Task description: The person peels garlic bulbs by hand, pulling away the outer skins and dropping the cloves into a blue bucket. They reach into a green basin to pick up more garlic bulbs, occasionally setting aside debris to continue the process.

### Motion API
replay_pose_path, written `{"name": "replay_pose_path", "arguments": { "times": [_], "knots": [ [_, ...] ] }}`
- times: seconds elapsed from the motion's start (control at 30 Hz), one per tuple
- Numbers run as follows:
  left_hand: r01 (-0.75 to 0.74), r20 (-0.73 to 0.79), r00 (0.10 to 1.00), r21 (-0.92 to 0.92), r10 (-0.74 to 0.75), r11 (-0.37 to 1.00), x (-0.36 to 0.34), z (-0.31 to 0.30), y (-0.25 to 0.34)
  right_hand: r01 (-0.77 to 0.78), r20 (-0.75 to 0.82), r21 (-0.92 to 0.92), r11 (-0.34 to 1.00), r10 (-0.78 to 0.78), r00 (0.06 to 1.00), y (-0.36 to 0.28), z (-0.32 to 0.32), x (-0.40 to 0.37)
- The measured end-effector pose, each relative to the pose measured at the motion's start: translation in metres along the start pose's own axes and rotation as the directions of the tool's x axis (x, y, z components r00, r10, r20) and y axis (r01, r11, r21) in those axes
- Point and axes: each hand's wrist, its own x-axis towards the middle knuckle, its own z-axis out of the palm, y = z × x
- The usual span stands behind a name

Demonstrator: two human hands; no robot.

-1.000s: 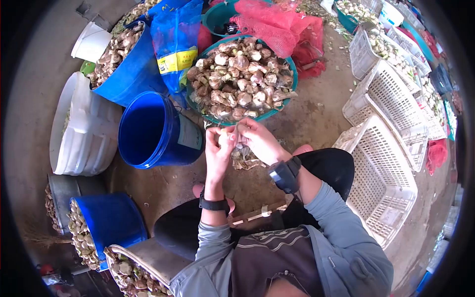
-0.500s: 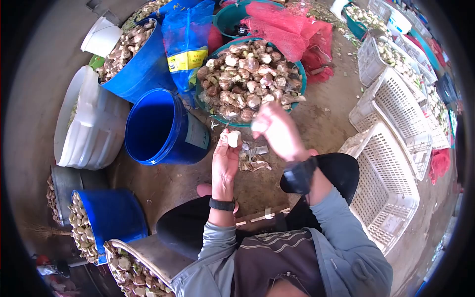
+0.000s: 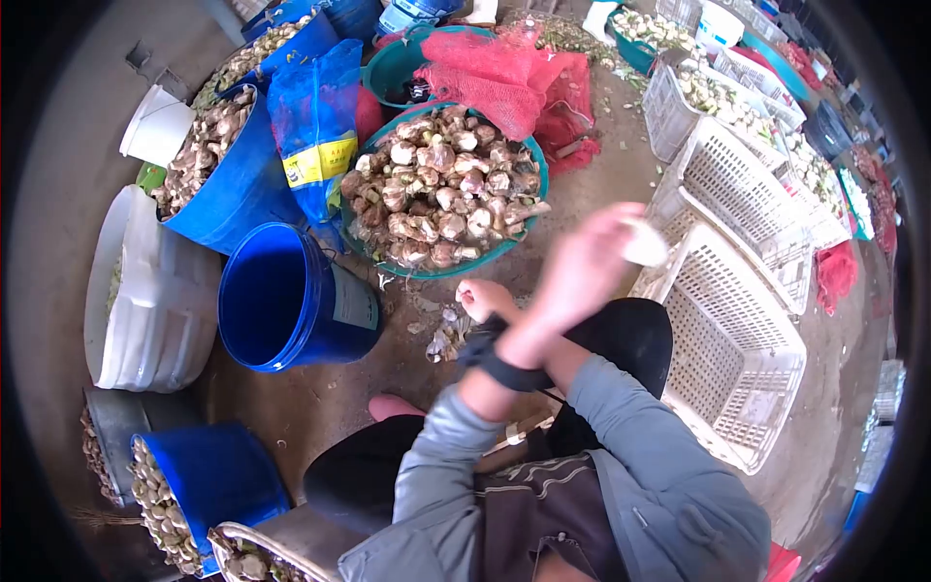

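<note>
My left arm crosses over my right one. My left hand [image 3: 587, 267], smeared by motion, has a pale peeled bulb [image 3: 645, 243] at its fingertips, near the rim of an empty white crate [image 3: 720, 369]. Under the crossing, my right hand [image 3: 482, 300] is closed, knuckles toward the bulbs; whatever it may hold is hidden. Ahead of it stands a green tub [image 3: 538, 199] heaped with brown, garlic-like bulbs [image 3: 446, 184]. Papery peelings [image 3: 448, 337] lie on the floor just below my right hand.
To the left are an empty blue bucket [image 3: 291, 301], a white barrel [image 3: 160, 301] and a blue barrel [image 3: 228, 204] holding stalks. Red mesh sacks [image 3: 495, 82] lie behind the tub. More white crates [image 3: 742, 194] line the right, some holding pale bulbs. Trimmings fill a blue container [image 3: 218, 480] at lower left.
My left hand has swung right with the peeled bulb, from in front of the tub to the crate's edge. My right hand has dropped down and left, beneath it. The view has shifted right.
</note>
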Motion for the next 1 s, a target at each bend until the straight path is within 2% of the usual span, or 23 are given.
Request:
{"name": "replay_pose_path", "arguments": {
  "times": [0.07,0.13,0.17,0.2,0.23,0.27,0.33,0.37,0.4,0.43,0.47,0.53,0.6,0.63,0.67,0.73,0.77,0.8,0.83,0.87,0.93,0.97,1.0],
  "knots": [
    [-0.204,0.079,0.979,0.252,0.19,0.946,0.003,0.029,0.007,-0.046,-0.265,-0.087,0.995,0.021,0.964,-0.002,-0.023,0.015],
    [-0.234,0.107,0.972,0.331,0.209,0.914,-0.01,0.004,0.002,-0.185,-0.346,-0.137,0.973,0.127,0.929,0.012,-0.061,0.046],
    [-0.148,0.101,0.987,0.332,0.121,0.932,-0.02,-0.022,-0.006,-0.214,-0.347,-0.367,0.905,0.08,0.934,0.032,-0.077,0.069],
    [-0.06,0.091,0.995,0.333,0.031,0.941,-0.032,-0.051,-0.02,-0.282,-0.376,-0.422,0.862,0.116,0.919,0.029,-0.098,0.08],
    [0.107,-0.086,0.992,0.206,-0.091,0.973,-0.047,-0.072,-0.036,-0.211,-0.337,-0.462,0.861,0.05,0.94,0.042,-0.109,0.094],
    [0.252,-0.243,0.941,0.047,-0.233,0.967,-0.064,-0.091,-0.054,-0.138,-0.291,-0.498,0.856,-0.015,0.957,0.056,-0.108,0.109],
    [0.346,-0.408,0.831,-0.154,-0.378,0.926,-0.094,-0.125,-0.086,0.039,-0.225,-0.516,0.856,-0.18,0.958,0.073,-0.08,0.141],
    [0.339,-0.415,0.832,-0.148,-0.369,0.929,-0.105,-0.139,-0.098,-0.031,-0.071,-0.687,0.726,-0.024,0.997,0.055,-0.072,0.145],
    [0.398,-0.443,0.757,-0.27,-0.48,0.877,-0.118,-0.147,-0.109,-0.009,-0.063,-0.712,0.702,-0.051,0.997,0.069,-0.049,0.149],
    [0.444,-0.449,0.673,-0.39,-0.588,0.807,-0.127,-0.155,-0.118,-0.024,-0.155,-0.732,0.681,-0.132,0.979,0.076,-0.032,0.146],
    [0.444,-0.449,0.673,-0.391,-0.588,0.806,-0.134,-0.16,-0.125,-0.047,-0.244,-0.748,0.662,-0.208,0.947,0.077,-0.022,0.141],
    [0.412,-0.442,0.572,-0.574,-0.691,0.708,-0.141,-0.168,-0.14,0.044,-0.105,-0.821,0.57,-0.226,0.968,0.072,-0.028,0.133],
    [0.403,-0.431,0.571,-0.595,-0.699,0.696,-0.141,-0.173,-0.15,0.024,-0.056,-0.662,0.749,-0.081,0.995,0.028,-0.056,0.124],
    [0.359,-0.41,0.613,-0.617,-0.675,0.701,-0.132,-0.171,-0.147,0.05,0.032,-0.56,0.827,-0.039,0.999,0.0,-0.072,0.121],
    [0.314,-0.393,0.653,-0.637,-0.647,0.704,-0.124,-0.167,-0.142,0.114,0.115,-0.438,0.892,-0.07,0.991,-0.014,-0.08,0.116],
    [0.28,-0.449,0.763,-0.418,-0.464,0.864,-0.103,-0.154,-0.127,0.013,0.261,-0.047,0.999,-0.001,0.965,-0.071,-0.098,0.085],
    [0.188,-0.425,0.865,-0.218,-0.267,0.958,-0.095,-0.151,-0.117,-0.025,0.263,0.149,0.989,-0.015,0.965,-0.08,-0.093,0.072],
    [0.197,-0.485,0.844,-0.118,-0.23,0.973,-0.091,-0.15,-0.103,-0.06,0.259,0.337,0.939,-0.031,0.965,-0.095,-0.09,0.057],
    [0.288,-0.559,0.809,0.109,-0.181,0.951,-0.094,-0.146,-0.084,-0.091,0.262,0.456,0.885,-0.035,0.964,-0.112,-0.092,0.044],
    [0.381,-0.619,0.777,0.318,-0.114,0.868,-0.095,-0.143,-0.063,-0.123,0.282,0.482,0.867,-0.02,0.959,-0.128,-0.095,0.032],
    [0.338,-0.655,0.756,0.411,0.017,0.847,-0.104,-0.142,-0.065,-0.009,0.277,0.593,0.805,-0.193,0.941,-0.129,-0.089,0.019],
    [0.305,-0.676,0.728,0.469,0.114,0.829,-0.107,-0.139,-0.059,0.069,0.17,0.585,0.808,-0.205,0.964,-0.143,-0.088,0.005],
    [0.296,-0.673,0.729,0.477,0.127,0.827,-0.111,-0.137,-0.051,0.081,0.164,0.584,0.808,-0.215,0.963,-0.145,-0.088,-0.002]
  ]
}}
